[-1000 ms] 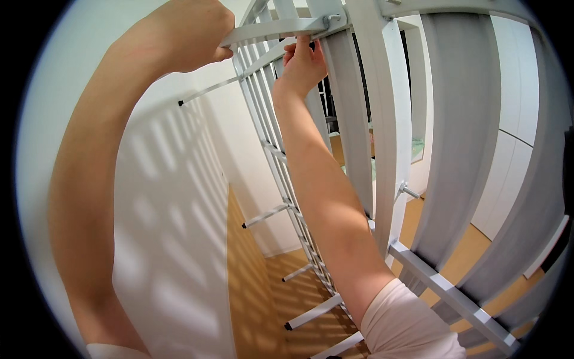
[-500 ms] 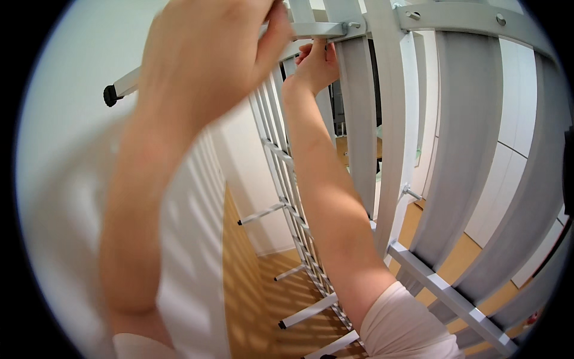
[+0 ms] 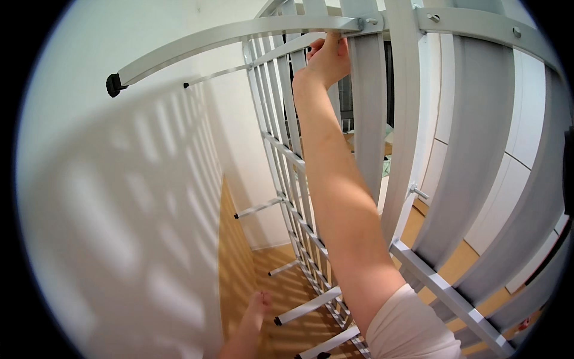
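Up at the top, my right hand (image 3: 330, 63) reaches to a pale grey metal leg (image 3: 239, 33), just below the bolted joint (image 3: 371, 22) where it meets the slatted metal frame (image 3: 365, 102). Its fingers are curled in, partly behind the bar, and what they pinch is hidden. The leg juts left to a black end cap (image 3: 113, 85). Low in the view, apart from the frame's legs, my left hand (image 3: 258, 304) hangs down over the floor; it is too small to make out the fingers or anything in them.
The frame stands on edge, with several legs (image 3: 308, 307) sticking out toward the white wall (image 3: 119, 239). A bolt (image 3: 418, 192) protrudes from the near upright. Behind the slats are white panelled doors (image 3: 484, 221). The floor (image 3: 287, 299) is wood-coloured.
My left hand has dropped from beside the leg at the top to low over the floor, uncovering the leg. My right hand stays at the joint. The view has shifted slightly.
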The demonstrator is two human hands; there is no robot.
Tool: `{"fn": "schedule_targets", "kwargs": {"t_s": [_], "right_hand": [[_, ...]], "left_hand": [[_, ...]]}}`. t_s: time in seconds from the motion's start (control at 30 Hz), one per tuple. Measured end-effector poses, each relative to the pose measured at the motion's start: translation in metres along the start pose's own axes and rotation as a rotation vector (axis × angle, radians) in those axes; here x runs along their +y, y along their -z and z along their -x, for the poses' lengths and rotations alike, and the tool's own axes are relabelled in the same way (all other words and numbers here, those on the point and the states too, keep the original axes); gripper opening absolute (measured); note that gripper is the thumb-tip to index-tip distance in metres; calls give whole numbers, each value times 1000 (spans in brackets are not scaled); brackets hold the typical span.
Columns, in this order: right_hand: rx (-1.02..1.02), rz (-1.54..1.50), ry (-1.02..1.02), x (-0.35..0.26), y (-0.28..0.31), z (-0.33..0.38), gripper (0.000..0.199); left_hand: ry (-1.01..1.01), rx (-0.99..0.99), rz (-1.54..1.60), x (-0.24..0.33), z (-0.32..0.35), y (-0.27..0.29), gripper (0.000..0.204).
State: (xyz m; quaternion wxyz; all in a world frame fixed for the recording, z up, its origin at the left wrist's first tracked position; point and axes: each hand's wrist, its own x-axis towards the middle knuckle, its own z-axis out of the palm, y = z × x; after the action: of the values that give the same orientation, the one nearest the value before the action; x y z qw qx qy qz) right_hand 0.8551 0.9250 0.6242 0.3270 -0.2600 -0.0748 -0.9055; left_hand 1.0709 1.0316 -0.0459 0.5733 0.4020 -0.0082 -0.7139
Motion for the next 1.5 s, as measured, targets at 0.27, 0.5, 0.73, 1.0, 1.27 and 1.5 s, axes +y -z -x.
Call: {"fn": "schedule_targets", "kwargs": {"t_s": [0.27, 0.5, 0.73, 1.0, 1.27, 1.5], "right_hand": [[-5, 15, -6, -5, 0, 2, 35], [-41, -8, -8, 2, -1, 4, 36], [50, 42, -22, 2, -12, 6, 33], [10, -14, 15, 13, -7, -7, 27], [14, -30, 13, 9, -7, -6, 30], [5, 57, 49, 5, -4, -10, 30]], "left_hand": [[218, 178, 129, -52, 4, 63, 16], [27, -232, -39, 22, 125, -77, 27], [-169, -302, -110, 39, 196, -143, 26], [-4, -470, 146, 47, 217, -148, 29], [-246, -430, 0, 54, 276, -195, 24], [-152, -308, 131, 57, 264, -202, 27]]}}
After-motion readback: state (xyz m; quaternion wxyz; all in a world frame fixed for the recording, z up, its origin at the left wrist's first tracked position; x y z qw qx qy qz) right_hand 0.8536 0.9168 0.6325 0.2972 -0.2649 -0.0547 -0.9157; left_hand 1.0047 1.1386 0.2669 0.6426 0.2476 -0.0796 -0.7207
